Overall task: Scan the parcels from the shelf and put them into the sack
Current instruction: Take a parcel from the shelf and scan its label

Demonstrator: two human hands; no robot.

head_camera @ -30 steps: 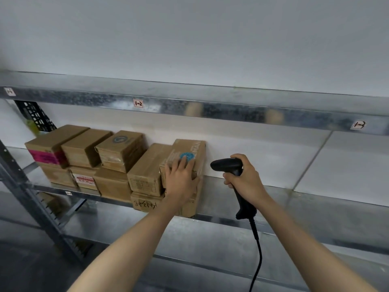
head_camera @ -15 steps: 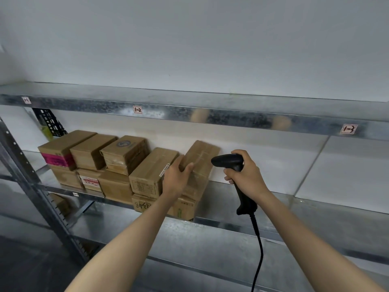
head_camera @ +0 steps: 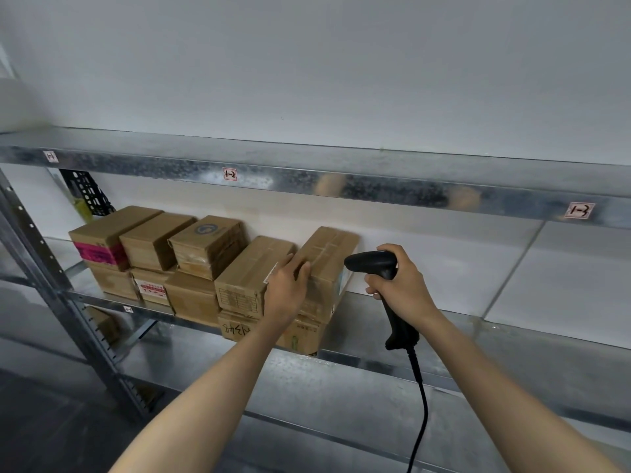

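indoors, galvanised metal shelf (head_camera: pixel 512 339), stacked parcels (head_camera: pixel 205 244), wall (head_camera: pixel 307 63) seemingly white

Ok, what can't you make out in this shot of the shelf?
Head view:
- Sack: outside the frame.
- Tilted parcel label: on its right side, seen edge-on; the left hand covers its near corner.
- Scanner window: faces away; the right hand wraps the grip.
- Print on the neighbouring parcel: too small.
- Cable: cut by the bottom edge.
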